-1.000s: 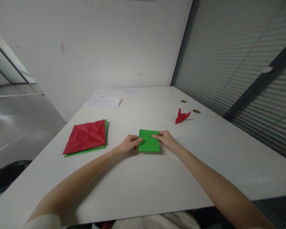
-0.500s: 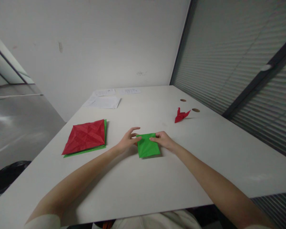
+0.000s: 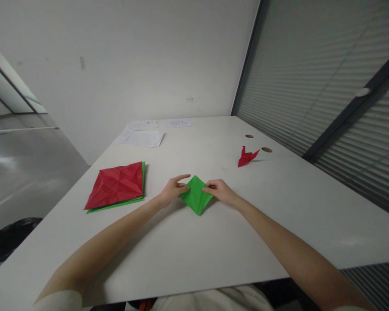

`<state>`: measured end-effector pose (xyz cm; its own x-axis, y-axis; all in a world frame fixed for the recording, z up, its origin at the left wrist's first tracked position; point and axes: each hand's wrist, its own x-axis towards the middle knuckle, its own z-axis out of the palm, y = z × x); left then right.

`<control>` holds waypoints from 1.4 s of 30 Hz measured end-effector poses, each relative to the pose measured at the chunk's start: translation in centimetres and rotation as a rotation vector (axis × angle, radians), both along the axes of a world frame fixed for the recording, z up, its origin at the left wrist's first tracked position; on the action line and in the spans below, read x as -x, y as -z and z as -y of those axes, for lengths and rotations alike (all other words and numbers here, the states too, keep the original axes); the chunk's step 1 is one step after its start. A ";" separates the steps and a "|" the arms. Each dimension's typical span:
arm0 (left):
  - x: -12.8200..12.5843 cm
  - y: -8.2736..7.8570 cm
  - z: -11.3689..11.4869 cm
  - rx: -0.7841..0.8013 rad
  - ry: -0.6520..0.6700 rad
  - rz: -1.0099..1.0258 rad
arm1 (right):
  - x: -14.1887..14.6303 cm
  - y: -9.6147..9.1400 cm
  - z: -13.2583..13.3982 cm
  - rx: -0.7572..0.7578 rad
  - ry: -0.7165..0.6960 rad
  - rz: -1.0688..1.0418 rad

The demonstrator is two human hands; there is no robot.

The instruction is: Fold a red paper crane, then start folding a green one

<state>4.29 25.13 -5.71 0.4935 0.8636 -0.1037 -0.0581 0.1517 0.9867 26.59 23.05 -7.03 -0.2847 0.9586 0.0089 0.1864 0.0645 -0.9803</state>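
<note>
A small folded square of green origami paper (image 3: 197, 198) is held just above the table, turned so one corner points toward me and one away. My left hand (image 3: 175, 189) pinches its left corner between thumb and fingers, the index finger stretched out past the edge. On the right corner, my right hand (image 3: 221, 190) grips the paper with the thumb on top and the fingers curled behind. Creases run down the paper toward the near corner. The fingertips beneath the paper are hidden.
To the left lies creased red paper (image 3: 116, 183) on top of green sheets (image 3: 144, 181). A red paper crane (image 3: 247, 156) stands at the right, near two round holes in the white table (image 3: 168, 259). Printed sheets (image 3: 142, 139) lie at the back left. A black bin bag (image 3: 13, 239) is beyond the left edge.
The green folded paper has been turned from square-on to a diamond position. Both hands have shifted slightly and now hold its left and right corners.
</note>
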 end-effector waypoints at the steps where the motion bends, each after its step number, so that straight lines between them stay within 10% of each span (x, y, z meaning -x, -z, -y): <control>1: 0.1 -0.2 0.1 0.036 0.050 -0.002 | 0.0 0.1 0.0 -0.006 -0.017 0.025; 5: 0.0 -0.3 0.4 0.083 0.158 -0.005 | 0.3 -0.1 0.7 -0.089 -0.096 0.101; 15: 0.4 0.0 -1.4 0.268 -0.224 0.088 | 0.2 -1.4 2.3 -0.836 -0.021 0.500; 42: 0.2 0.1 -1.1 0.313 -0.236 0.120 | 0.2 -1.0 2.1 -0.917 -0.042 0.490</control>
